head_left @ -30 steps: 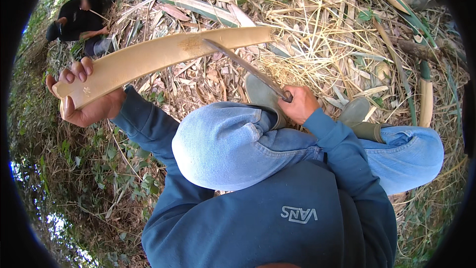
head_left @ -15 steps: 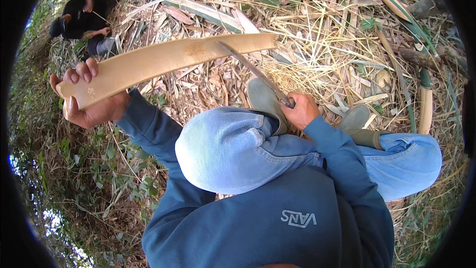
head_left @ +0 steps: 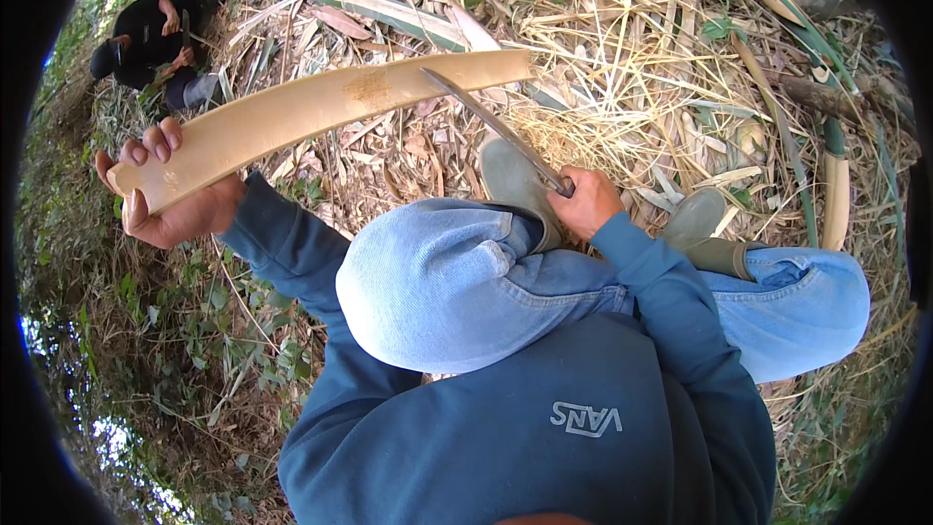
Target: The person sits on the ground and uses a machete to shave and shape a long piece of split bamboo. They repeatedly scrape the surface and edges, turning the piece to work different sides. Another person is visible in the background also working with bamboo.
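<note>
A long, wide strip of split bamboo (head_left: 292,120), pale inner face showing, slants up to the right across the view. My left hand (head_left: 185,209) is closed around its left end, fingers over the upper edge and thumb on the face. In my right hand (head_left: 590,204) is the handle of a knife (head_left: 494,126) with a long, narrow, dark blade. Its tip end meets the strip's lower edge, right of a rough brown patch; whether the edge bites in cannot be seen. The handle is mostly hidden by my fingers.
My bent knees in blue jeans (head_left: 423,282) and my green boots (head_left: 510,175) are below the strip. Straw-like shavings (head_left: 603,68) and dry leaves litter the ground. Green-skinned bamboo pieces (head_left: 834,185) lie at right. A person in black (head_left: 146,29) sits at the far left.
The bamboo strip and both hands have shifted slightly up and left in view. The blade stays against nearly the same part of the strip. The other person's arms have moved.
</note>
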Available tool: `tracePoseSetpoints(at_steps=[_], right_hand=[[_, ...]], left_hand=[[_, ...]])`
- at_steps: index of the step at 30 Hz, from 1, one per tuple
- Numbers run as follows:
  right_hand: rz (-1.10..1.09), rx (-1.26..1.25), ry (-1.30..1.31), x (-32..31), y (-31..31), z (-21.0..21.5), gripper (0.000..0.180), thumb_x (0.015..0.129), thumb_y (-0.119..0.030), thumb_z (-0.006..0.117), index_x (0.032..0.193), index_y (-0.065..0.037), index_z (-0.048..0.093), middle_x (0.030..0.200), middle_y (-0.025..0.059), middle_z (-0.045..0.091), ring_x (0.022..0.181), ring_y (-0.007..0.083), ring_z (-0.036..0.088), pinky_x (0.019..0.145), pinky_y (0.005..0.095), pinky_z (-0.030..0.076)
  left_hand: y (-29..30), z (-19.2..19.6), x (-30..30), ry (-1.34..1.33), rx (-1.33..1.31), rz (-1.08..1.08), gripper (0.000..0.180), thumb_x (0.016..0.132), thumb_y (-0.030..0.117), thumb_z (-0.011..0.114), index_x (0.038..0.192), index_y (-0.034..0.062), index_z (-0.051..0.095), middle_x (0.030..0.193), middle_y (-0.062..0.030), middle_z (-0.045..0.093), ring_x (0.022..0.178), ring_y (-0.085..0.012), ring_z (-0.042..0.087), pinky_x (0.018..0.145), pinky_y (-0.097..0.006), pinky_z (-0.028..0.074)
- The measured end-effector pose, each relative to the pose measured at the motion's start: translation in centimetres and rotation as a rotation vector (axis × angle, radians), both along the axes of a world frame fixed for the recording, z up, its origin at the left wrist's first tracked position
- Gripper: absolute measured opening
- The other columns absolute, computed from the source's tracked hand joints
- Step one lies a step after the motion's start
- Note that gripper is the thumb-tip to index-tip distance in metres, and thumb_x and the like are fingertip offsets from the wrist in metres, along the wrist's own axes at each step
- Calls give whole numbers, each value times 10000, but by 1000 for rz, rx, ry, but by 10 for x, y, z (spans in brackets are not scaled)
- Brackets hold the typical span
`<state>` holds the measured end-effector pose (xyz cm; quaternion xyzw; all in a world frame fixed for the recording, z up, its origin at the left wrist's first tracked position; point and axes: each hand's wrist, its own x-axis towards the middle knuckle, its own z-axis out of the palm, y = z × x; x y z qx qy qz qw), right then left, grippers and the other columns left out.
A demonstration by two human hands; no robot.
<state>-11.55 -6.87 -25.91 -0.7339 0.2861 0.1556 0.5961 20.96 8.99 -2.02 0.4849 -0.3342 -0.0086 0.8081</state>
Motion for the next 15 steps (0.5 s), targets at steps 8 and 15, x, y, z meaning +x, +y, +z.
tracePoseSetpoints(at_steps=[8, 15], right_hand=[[-37, -16, 51, -4, 1, -14, 241, 759, -265, 638, 798, -28, 654, 650, 202, 616, 644, 385, 623, 644, 440, 502], [-23, -17, 39, -3, 0, -8, 252, 756, -277, 641, 795, -28, 645, 661, 190, 625, 657, 374, 630, 656, 449, 503]], left_hand=[[-4, 4, 2, -14, 0, 7, 479, 701, 239, 513, 1149, 73, 481, 825, -80, 489, 672, -204, 467, 616, -369, 390], [2, -1, 2, -5, 15, 27, 465, 681, 255, 520, 1113, 83, 501, 803, -73, 497, 659, -204, 467, 616, -355, 392]])
